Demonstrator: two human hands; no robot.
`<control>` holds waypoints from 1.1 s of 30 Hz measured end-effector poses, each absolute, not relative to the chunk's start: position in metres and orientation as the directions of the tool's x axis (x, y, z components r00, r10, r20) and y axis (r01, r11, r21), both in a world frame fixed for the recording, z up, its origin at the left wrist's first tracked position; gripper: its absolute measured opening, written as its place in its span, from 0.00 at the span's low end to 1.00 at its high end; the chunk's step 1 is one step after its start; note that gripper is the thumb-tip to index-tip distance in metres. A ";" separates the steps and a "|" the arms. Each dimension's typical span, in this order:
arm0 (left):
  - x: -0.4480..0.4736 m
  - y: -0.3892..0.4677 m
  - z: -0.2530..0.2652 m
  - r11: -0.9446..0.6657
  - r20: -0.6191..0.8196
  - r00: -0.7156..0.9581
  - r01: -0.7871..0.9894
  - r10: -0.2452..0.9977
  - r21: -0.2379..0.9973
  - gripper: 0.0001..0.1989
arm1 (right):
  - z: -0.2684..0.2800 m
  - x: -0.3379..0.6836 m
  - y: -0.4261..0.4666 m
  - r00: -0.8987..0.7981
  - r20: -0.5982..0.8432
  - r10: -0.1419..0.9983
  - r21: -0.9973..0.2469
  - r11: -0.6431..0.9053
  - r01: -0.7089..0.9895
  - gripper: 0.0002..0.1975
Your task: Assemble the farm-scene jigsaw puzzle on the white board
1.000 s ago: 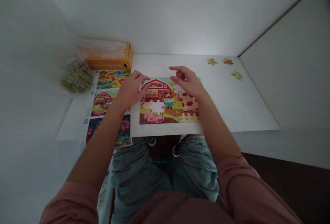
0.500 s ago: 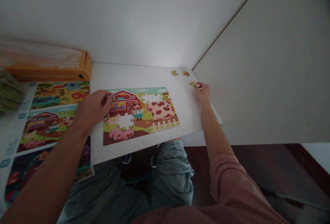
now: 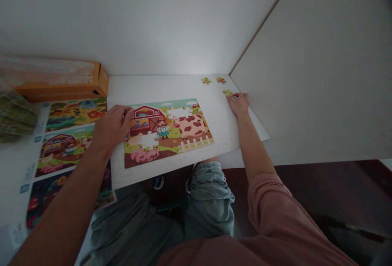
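Observation:
A farm jigsaw puzzle (image 3: pixel 165 145) with a red barn, a spotted cow and a pink pig lies on the white tabletop. Bare white gaps show above the cow and above the pig. At the puzzle's left edge my left hand (image 3: pixel 114 129) rests with curled fingers, thumb close to the index finger; what they hold, if anything, is hidden. My right hand (image 3: pixel 240 104) is at the table's right side, its fingers closed on a small pale puzzle piece (image 3: pixel 234 98). A yellow-green puzzle piece (image 3: pixel 227 92) lies right by those fingertips. Farther back are two loose pieces, one green (image 3: pixel 206 80) and one green-brown (image 3: pixel 221 80).
To the left lies a sheet of printed pictures (image 3: pixel 59 151), partly under my left forearm. An orange box (image 3: pixel 102 80) stands behind it against the wall. A blurred green bundle (image 3: pixel 15 117) sits at the far left. A pale panel (image 3: pixel 321 74) rises at the right.
The view has shifted slightly. My right hand has come a little closer to the yellow-green piece. My left thumb and fingers have drawn closer together at the puzzle's edge.

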State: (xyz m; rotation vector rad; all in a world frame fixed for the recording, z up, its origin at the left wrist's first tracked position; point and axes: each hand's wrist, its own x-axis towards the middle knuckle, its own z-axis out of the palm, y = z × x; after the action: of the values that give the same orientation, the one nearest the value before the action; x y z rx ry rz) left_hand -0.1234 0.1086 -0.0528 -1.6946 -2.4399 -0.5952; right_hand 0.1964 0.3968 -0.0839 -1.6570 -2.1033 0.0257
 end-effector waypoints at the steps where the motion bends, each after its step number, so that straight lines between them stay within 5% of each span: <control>1: -0.123 0.109 -0.054 0.293 0.317 -0.370 0.919 0.873 0.265 0.15 | -0.084 0.196 0.396 -0.178 0.352 0.919 -0.304 0.292 0.907 0.18; 11: -0.127 0.106 -0.066 0.293 0.374 -0.387 0.913 0.843 0.285 0.16 | -0.089 0.191 0.390 -0.250 0.505 0.826 -0.620 0.548 0.561 0.07; 17: -0.135 0.107 -0.071 0.264 0.378 -0.379 0.909 0.844 0.322 0.16 | -0.067 0.154 0.368 -0.359 0.474 0.804 -0.675 0.594 0.438 0.05; 21: -0.138 0.106 -0.072 0.256 0.379 -0.392 0.897 0.838 0.361 0.16 | -0.065 0.124 0.345 -0.553 0.397 0.732 -0.598 0.664 0.450 0.05; 33: -0.142 0.107 -0.068 0.262 0.307 -0.459 0.818 0.834 0.512 0.15 | -0.065 0.092 0.335 -0.633 0.276 0.723 -0.334 0.690 0.642 0.20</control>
State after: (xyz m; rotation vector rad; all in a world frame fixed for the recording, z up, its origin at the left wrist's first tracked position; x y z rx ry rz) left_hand -0.1417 0.1066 -0.0676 -1.6468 -2.5144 -0.9947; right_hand 0.0924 0.3354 -0.0645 -1.0643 -2.5135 0.2876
